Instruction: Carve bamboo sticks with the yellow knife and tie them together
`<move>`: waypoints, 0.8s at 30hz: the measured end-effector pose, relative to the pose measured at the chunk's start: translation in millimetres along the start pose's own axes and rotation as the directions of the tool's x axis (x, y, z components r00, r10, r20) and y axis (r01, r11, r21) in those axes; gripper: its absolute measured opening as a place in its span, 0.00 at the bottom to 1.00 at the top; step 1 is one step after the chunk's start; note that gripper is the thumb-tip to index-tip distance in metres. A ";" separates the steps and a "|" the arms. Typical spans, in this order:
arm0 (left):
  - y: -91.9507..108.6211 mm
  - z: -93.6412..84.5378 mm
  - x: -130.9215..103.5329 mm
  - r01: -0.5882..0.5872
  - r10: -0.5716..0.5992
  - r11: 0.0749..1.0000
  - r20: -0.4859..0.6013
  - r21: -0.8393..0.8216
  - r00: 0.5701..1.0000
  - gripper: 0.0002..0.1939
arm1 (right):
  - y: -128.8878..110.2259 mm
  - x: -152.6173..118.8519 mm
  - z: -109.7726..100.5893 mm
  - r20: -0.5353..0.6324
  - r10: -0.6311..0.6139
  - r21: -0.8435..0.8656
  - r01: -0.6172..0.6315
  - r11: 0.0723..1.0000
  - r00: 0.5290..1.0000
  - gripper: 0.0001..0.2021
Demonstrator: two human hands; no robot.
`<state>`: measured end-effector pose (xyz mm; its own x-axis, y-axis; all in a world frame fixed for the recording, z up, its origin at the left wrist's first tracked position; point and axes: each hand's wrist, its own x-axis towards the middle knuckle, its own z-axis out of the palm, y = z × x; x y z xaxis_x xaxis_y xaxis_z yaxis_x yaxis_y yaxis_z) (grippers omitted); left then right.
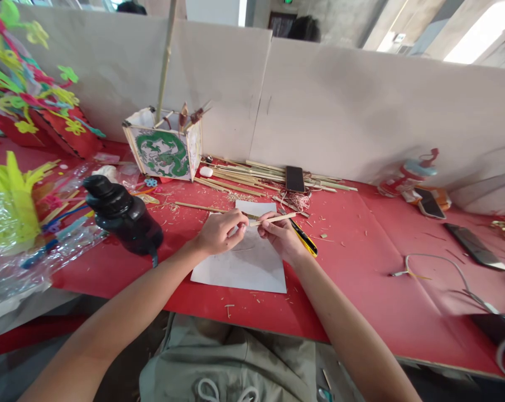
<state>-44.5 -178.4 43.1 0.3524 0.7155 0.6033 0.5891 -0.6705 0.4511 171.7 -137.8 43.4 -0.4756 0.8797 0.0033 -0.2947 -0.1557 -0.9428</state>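
Note:
Over a white sheet of paper (pixel 244 276), my right hand (pixel 280 233) pinches a short pale bamboo strip (pixel 286 217) between thumb and fingers. The strip points left, its end close to my left hand (pixel 222 231). Thumb and forefinger of that hand are pinched together; whatever is between them is too small to make out. Beside my right wrist lies a yellow and black utility knife (pixel 306 241), partly hidden by the hand. A longer thin stick (pixel 197 206) lies behind my left hand.
Left stands a black bottle (pixel 124 218); behind it, a box with a green dragon picture (pixel 162 153) holds tools and a tall stick. Bamboo strips (pixel 235 177) and a phone (pixel 294 179) lie along the partition. A cable (pixel 438 262) and more phones are at right. Shavings litter the red table.

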 end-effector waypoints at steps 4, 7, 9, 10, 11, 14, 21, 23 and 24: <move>-0.6 2.9 -0.8 0.014 -0.014 1.000 -0.012 0.004 1.000 0.04 | 1.2 0.2 -0.1 0.025 -0.009 0.021 0.008 1.000 1.000 0.10; -2.7 1.8 -0.6 0.018 -0.018 1.000 -0.027 0.002 0.999 0.03 | 2.9 0.7 -0.9 0.060 -0.027 0.052 0.024 0.998 0.998 0.08; -3.7 1.3 -0.5 0.017 -0.017 1.000 -0.014 0.004 1.000 0.03 | 3.7 1.2 -2.0 0.077 -0.031 0.067 0.026 0.997 0.997 0.07; -4.0 1.3 -0.6 0.015 -0.015 1.000 -0.001 0.008 1.000 0.03 | 4.0 1.5 -2.5 0.079 -0.032 0.070 0.027 0.997 0.996 0.06; -4.2 1.6 -0.7 0.012 -0.013 1.000 0.014 0.012 1.000 0.04 | 4.2 1.7 -3.0 0.081 -0.035 0.072 0.029 0.997 0.996 0.06; -4.2 2.5 -1.1 0.003 -0.004 1.000 0.041 0.019 0.999 0.04 | 4.5 2.0 -3.7 0.086 -0.043 0.077 0.036 0.996 0.995 0.05; -2.6 0.8 0.2 -0.018 0.018 1.000 0.037 0.016 0.999 0.02 | 2.0 0.2 -0.3 0.083 -0.036 0.053 0.032 0.998 0.996 0.06; -2.4 0.6 0.5 -0.022 0.021 1.000 0.039 0.016 0.999 0.02 | 1.0 -0.3 1.5 0.083 -0.045 0.040 0.041 0.998 0.996 0.06; -2.3 0.7 0.5 -0.021 0.020 1.000 0.040 0.016 0.999 0.02 | 0.7 -0.4 2.4 0.083 -0.047 0.034 0.045 0.998 0.995 0.06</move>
<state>-45.2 -176.3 42.0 0.3930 0.7089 0.5856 0.5930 -0.6822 0.4278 169.7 -139.3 43.6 -0.5284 0.8456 0.0757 -0.3433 -0.1313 -0.9300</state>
